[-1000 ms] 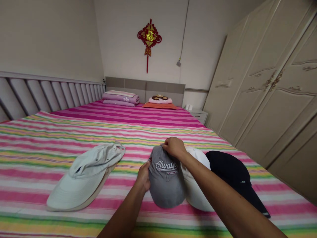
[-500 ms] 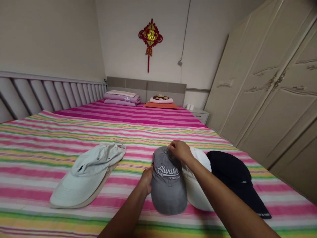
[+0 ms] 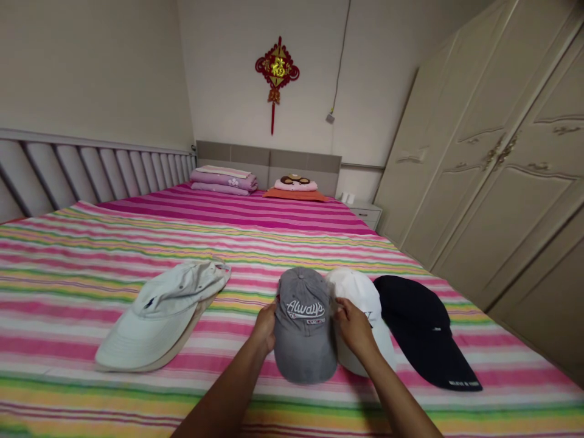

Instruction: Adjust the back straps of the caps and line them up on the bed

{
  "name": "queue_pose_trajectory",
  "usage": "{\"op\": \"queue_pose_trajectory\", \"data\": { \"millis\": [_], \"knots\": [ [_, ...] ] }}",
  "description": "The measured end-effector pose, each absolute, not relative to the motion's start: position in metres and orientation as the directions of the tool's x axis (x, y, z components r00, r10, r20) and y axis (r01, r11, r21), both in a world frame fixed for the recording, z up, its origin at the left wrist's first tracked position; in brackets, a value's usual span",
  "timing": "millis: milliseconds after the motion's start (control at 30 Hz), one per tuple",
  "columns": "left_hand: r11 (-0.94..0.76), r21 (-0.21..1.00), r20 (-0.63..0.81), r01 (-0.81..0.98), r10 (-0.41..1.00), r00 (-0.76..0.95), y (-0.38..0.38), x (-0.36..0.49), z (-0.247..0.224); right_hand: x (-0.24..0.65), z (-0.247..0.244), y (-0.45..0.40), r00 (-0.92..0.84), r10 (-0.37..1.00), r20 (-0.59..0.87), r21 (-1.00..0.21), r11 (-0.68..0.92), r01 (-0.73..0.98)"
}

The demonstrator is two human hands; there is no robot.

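Observation:
A grey baseball cap (image 3: 306, 340) with "Always" lettering lies upright on the striped bedspread, its brim toward me. My left hand (image 3: 264, 325) is closed on the cap's left edge. On the other side, my right hand (image 3: 354, 325) has thumb and fingers pinched at its right edge, overlapping a white cap (image 3: 358, 285) just beside it. A black cap (image 3: 410, 304) touches the white one on the right, brim angled to the lower right. Apart on the left lies a pale cap (image 3: 155, 322) with a small dark logo, and a beige brim shows beneath it.
The striped bedspread (image 3: 137, 246) covers the near part of the bed. Folded purple bedding (image 3: 223, 181) and an orange pillow (image 3: 294, 194) sit by the headboard (image 3: 301, 163). A slatted rail (image 3: 91, 170) runs along the left, and a wardrobe (image 3: 474, 182) stands on the right.
My right hand has come down from the grey cap's crown to its right edge, uncovering the crown. My left hand stays at the left edge. The view has shifted slightly.

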State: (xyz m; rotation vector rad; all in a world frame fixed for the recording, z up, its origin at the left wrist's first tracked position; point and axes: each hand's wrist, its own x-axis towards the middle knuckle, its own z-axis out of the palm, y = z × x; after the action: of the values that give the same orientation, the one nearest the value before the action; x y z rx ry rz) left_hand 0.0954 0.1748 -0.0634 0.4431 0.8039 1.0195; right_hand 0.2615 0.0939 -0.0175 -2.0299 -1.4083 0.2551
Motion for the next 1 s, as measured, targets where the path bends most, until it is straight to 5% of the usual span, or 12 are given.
{"op": "queue_pose_trajectory", "data": {
  "millis": [400, 633, 1000],
  "knots": [
    [0.434, 0.671, -0.345, -0.601, 0.901, 0.265, 0.183, 0.094, -0.084, 0.245, -0.010, 0.127, 0.374, 0.921, 0.112, -0.789, -0.146, 0.597],
    [0.378, 0.691, -0.284, -0.616, 0.926, 0.249, 0.185, 0.095, -0.091, 0.250, 0.023, 0.145, 0.318, 0.902, 0.292, -0.544, -0.117, 0.831],
    [0.339, 0.691, -0.249, -0.639, 0.941, 0.229, 0.185, 0.096, -0.090, 0.223, 0.035, 0.186, 0.115, 0.982, 0.152, -0.180, -0.087, 0.980]
  ]
}}
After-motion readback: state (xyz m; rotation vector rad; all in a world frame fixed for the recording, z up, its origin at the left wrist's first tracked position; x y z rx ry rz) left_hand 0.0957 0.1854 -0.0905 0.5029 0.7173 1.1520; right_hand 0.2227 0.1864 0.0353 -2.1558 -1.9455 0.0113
